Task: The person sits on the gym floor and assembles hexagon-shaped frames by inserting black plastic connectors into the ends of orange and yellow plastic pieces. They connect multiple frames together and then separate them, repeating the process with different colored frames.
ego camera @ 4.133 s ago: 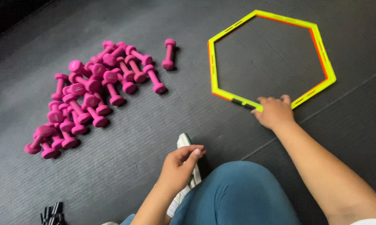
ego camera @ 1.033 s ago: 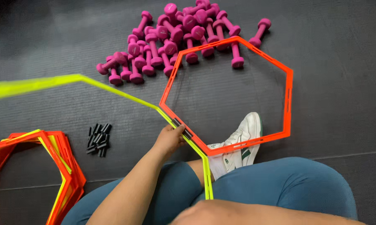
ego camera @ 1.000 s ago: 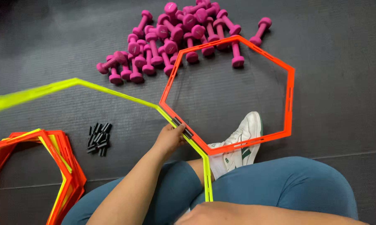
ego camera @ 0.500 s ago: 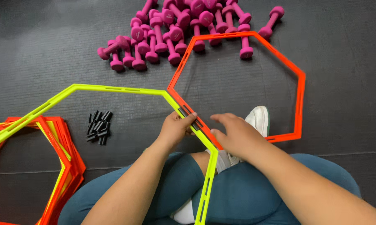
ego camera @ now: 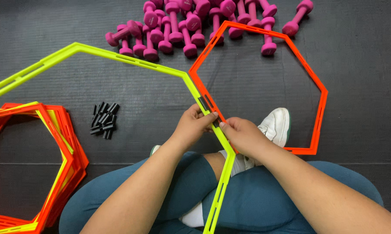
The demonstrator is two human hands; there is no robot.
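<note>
Yellow-green hexagon ring point(ego camera: 117, 56) and orange hexagon ring point(ego camera: 316, 86) lie edge to edge on the dark floor mat point(ego camera: 368, 52), meeting just in front of the seated person's legs. Left hand point(ego camera: 193, 128) and right hand point(ego camera: 243, 136) both pinch that shared edge, fingertips closed on the black clip point(ego camera: 204, 103) there. Pink dumbbells point(ego camera: 182, 26) are heaped beyond; small black clips point(ego camera: 103, 120) and stacked hexagon rings point(ego camera: 61, 143) lie left.

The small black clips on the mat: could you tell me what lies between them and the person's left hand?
In the head view, only bare dark mat lies between the black clips and the left hand.
</note>
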